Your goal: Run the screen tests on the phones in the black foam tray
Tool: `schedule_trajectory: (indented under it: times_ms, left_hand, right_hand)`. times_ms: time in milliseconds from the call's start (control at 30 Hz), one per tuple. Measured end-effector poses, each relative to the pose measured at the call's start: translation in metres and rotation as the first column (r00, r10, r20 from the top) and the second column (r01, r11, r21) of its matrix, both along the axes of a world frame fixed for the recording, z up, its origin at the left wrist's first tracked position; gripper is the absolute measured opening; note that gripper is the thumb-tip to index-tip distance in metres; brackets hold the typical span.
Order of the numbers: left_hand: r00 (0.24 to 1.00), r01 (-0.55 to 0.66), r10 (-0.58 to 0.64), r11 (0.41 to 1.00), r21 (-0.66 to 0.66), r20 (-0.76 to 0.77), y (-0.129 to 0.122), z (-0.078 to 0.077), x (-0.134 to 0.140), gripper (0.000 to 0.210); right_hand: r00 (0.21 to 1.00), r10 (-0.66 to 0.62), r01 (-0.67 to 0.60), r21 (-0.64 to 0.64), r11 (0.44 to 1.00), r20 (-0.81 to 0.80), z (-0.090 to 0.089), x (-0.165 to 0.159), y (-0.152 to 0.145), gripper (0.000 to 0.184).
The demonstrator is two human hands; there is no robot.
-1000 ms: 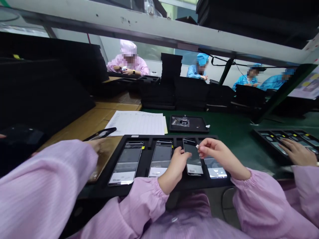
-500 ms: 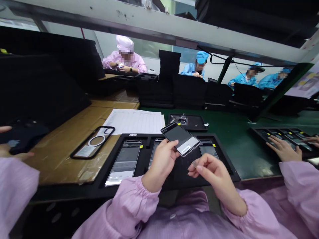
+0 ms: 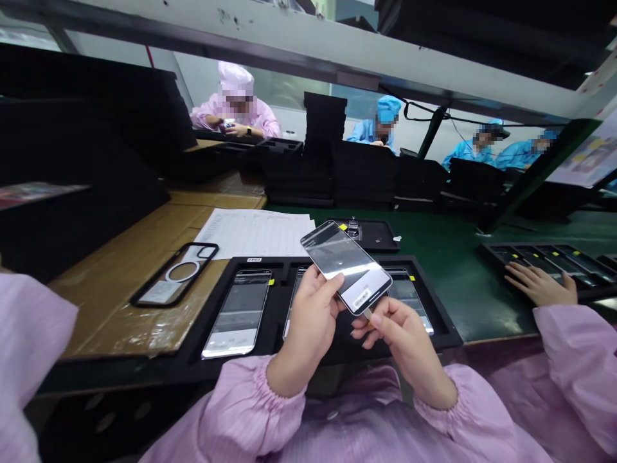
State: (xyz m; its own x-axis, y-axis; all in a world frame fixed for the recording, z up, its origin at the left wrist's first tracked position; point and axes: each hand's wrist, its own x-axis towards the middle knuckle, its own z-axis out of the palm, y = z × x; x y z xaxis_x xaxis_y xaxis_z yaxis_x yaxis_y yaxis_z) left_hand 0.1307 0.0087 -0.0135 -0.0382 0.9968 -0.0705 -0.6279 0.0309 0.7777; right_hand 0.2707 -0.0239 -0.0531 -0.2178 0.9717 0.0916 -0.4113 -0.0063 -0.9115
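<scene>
My left hand [image 3: 308,325] grips a smartphone [image 3: 342,257] by its lower left side, screen up and tilted above the tray. A barcode label shows near the screen's bottom. My right hand [image 3: 393,328] pinches a small pale, flat piece [image 3: 367,314], which meets the phone's lower edge; its exact kind is unclear. Below both hands lies a black tray [image 3: 441,302] with compartments. One phone [image 3: 238,315] with a yellow tab lies in its left slot, another phone [image 3: 419,305] in the right one. A phone between them is mostly hidden by my left hand.
On the cardboard at left is a black-framed phone case [image 3: 174,275] with a white ring. Printed sheets [image 3: 255,231] and a small black tray [image 3: 383,236] lie behind. At right, a co-worker's hand [image 3: 544,286] rests at another phone tray [image 3: 489,254]. Black tray stacks [image 3: 364,173] stand behind.
My right hand has brought the small piece up to the phone's lower edge. The phone has tipped slightly toward me. A co-worker's hand with a dark phone has left the left edge.
</scene>
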Motion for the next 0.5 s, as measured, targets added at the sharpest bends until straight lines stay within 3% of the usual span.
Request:
schedule_trajectory:
  times_ms: [100,167,267,333,400,467,500]
  left_hand:
    - [0.999,-0.034,0.036,0.999,0.041,-0.038,-0.005,-0.001,0.002,0.039]
    - [0.996,-0.074,0.077,0.995,0.061,-0.049,-0.01,-0.003,0.005,0.041]
    - [0.995,-0.097,0.099,0.993,0.061,-0.031,-0.016,-0.008,0.011,0.039]
    - [0.995,-0.098,0.099,0.995,0.035,-0.015,-0.016,-0.013,0.011,0.037]
    - [0.995,-0.097,0.096,0.995,-0.007,-0.009,-0.013,-0.017,0.007,0.036]
    - [0.998,-0.067,0.066,0.996,-0.052,-0.023,-0.007,-0.02,-0.001,0.038]
    - [0.999,-0.033,0.03,0.996,-0.079,-0.039,-0.004,-0.021,-0.007,0.04]
  right_hand:
    - [0.999,-0.035,0.035,0.002,0.999,0.032,-0.001,-0.001,0.001,0.032]
    - [0.986,-0.134,0.129,0.058,0.99,0.095,-0.002,-0.005,0.002,0.033]
    - [0.929,-0.301,0.268,0.172,0.948,0.214,-0.007,-0.011,0.003,0.038]
    - [0.884,-0.352,0.29,0.231,0.929,0.307,-0.011,-0.012,0.005,0.042]
    - [0.851,-0.31,0.219,0.25,0.943,0.424,-0.012,-0.006,0.01,0.045]
    - [0.789,-0.159,0.018,0.238,0.971,0.593,-0.005,0.009,0.021,0.044]
    - [0.715,-0.07,-0.121,0.222,0.968,0.696,0.002,0.019,0.03,0.041]
